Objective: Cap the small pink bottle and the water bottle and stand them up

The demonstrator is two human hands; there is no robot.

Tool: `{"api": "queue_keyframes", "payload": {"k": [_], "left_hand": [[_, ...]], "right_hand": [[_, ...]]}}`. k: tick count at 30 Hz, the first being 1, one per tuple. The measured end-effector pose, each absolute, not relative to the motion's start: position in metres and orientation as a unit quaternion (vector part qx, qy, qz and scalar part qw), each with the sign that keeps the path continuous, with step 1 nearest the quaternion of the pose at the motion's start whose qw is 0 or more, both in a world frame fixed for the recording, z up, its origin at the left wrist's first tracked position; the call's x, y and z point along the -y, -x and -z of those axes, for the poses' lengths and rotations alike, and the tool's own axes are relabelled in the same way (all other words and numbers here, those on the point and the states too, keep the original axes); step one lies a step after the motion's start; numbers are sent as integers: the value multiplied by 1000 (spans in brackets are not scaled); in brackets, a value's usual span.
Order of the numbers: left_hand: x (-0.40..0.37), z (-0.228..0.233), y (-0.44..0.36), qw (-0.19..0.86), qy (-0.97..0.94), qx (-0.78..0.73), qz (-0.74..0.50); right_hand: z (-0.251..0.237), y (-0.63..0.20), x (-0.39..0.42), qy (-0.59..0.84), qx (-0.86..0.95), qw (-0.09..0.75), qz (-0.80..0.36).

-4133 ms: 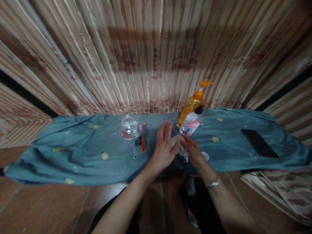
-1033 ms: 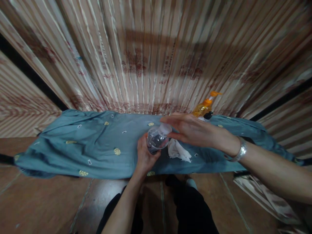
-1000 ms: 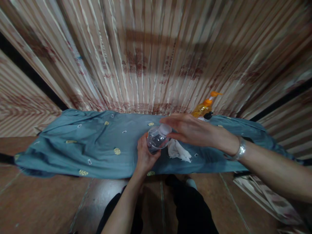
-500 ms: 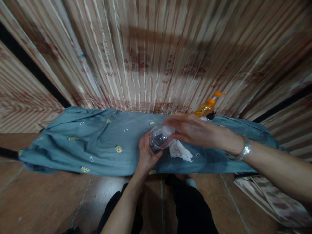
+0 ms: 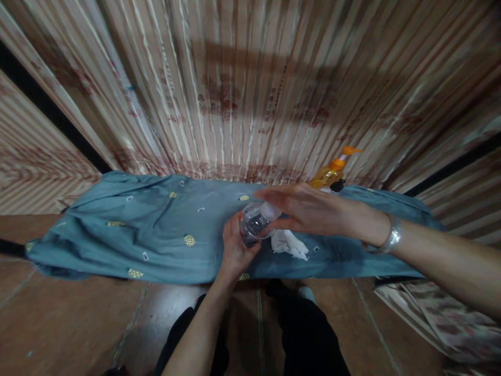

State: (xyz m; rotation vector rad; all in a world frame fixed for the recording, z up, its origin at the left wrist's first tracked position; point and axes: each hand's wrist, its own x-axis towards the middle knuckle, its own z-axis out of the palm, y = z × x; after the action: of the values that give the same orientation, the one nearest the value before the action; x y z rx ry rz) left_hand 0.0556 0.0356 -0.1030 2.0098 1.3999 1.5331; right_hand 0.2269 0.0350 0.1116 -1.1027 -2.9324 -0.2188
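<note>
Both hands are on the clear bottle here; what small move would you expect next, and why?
Probably a twist of the white cap by the right hand: its fingers sit on the cap while the left hand grips the clear bottle from below, above the blue cloth. Whether opening or closing, I cannot tell.

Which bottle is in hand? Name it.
The clear bottle: left hand grips its body, right hand on its white cap. The orange pump bottle stands untouched behind.

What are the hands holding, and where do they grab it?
The left hand grips the clear bottle around its body. The right hand has its fingers on the bottle's white cap.
</note>
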Motion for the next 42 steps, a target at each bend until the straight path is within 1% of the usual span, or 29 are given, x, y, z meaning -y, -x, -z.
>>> {"api": "queue_keyframes", "payload": {"k": [3, 6, 9, 12, 14, 17, 19, 23, 26, 28, 31, 35, 39, 42], "left_hand": [[-35, 103, -56, 126, -690, -480, -527], [-35, 103, -57, 124, -689, -479, -529], [-35, 103, -57, 122, -691, -477, -530], [-35, 103, -56, 121, -694, -472, -530], [-34, 103, -57, 120, -694, -471, -530], [-34, 103, -57, 122, -694, -475, -528], [-34, 103, -57, 124, -693, -478, -526], [-33, 101, -58, 126, -690, -482, -524], [-33, 101, -58, 129, -693, -480, -522], [-33, 100, -58, 130, -693, -480, -521], [-33, 100, -58, 130, -691, -484, -521], [-33, 100, -60, 129, -693, -482, -520], [-33, 100, -60, 126, -694, -481, -520], [-33, 101, -60, 125, -694, -483, -519]], "right_hand": [[-111, -226, -35, 342, 936, -36, 70], [-112, -224, -34, 355, 926, -58, 115], [-111, -225, -34, 359, 921, -46, 142], [-109, -227, -33, 321, 938, -14, 129], [-108, -227, -32, 316, 938, -28, 138], [-108, -224, -28, 353, 916, -64, 179], [-108, -223, -26, 361, 911, -55, 193], [-107, -225, -25, 328, 931, -38, 156], [-107, -225, -25, 357, 919, -52, 159], [-106, -225, -26, 364, 917, -35, 159], [-106, -226, -28, 336, 932, -22, 131], [-104, -226, -31, 360, 920, -52, 149], [-104, -226, -29, 334, 932, -32, 135], [-104, -225, -27, 350, 923, -38, 157]]}}
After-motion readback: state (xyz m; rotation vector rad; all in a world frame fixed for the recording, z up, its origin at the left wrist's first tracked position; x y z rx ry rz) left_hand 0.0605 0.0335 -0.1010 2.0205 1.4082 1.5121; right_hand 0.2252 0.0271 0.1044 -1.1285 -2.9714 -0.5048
